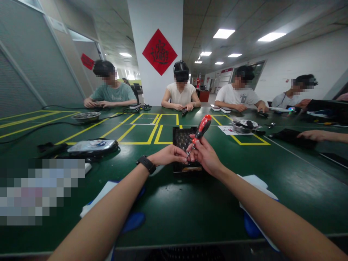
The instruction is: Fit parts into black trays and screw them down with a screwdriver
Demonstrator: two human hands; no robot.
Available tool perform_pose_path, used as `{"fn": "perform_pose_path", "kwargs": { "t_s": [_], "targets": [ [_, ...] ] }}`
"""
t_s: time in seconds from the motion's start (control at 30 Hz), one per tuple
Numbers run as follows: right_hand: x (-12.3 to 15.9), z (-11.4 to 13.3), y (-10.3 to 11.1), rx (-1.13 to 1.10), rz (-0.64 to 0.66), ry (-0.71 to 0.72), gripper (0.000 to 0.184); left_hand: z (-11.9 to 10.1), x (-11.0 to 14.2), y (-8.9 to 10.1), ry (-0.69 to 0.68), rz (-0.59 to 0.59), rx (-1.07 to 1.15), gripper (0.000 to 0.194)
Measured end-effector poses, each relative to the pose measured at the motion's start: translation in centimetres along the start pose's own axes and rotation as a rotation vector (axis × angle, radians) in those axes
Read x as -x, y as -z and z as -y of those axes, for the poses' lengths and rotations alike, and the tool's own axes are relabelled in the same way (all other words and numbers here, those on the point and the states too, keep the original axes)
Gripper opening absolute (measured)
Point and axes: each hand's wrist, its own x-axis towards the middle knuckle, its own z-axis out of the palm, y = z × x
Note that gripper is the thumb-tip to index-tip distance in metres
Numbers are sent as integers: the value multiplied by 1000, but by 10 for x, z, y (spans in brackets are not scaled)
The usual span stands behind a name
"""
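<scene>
My right hand is closed round a screwdriver with a red and black handle, held tilted with the handle up and to the right. Its metal tip points down towards my left hand. My left hand's fingers are pinched together at the tip; anything in them is too small to make out. Both hands hover over a black tray-like device lying on the green table. A black watch sits on my left wrist.
A bagged device lies at the left, a metal bowl beyond it, another bowl with parts at the right. Several people sit along the far edge. Another person's hand rests at the right. White and blue sheets lie under my forearms.
</scene>
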Motion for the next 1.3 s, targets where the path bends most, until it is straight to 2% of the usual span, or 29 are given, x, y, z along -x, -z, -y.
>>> {"fn": "perform_pose_path", "kwargs": {
  "t_s": [0.1, 0.33, 0.6, 0.7, 0.83, 0.97, 1.03, 1.3],
  "targets": [
    [0, 1, 1, -19, -11, -10, 34, 0, 1, 1, 11, 6, 36, 28],
    [0, 2, 0, -14, -50, 17, 35, 6, -5, -4, 14, -94, 50, 27],
    [-1, 1, 3, -21, 4, -37, 34, 2, -1, 0, 6, 42, 32, 26],
    [-1, -1, 5, -18, -8, -35, 32, 2, 0, 3, 9, 57, 67, 28],
    [-1, -1, 5, -20, -33, -11, 30, 4, -1, 2, 12, -22, 105, 30],
    [-1, 0, 3, -29, -63, 20, 28, 7, -6, -5, 17, -113, 14, 27],
    [-1, 0, 2, -18, -71, 16, 30, 8, -8, -7, 13, -122, -8, 28],
    [-1, 0, 2, -27, -23, -46, 36, 3, -2, -2, 22, -14, 26, 26]
  ]
}}
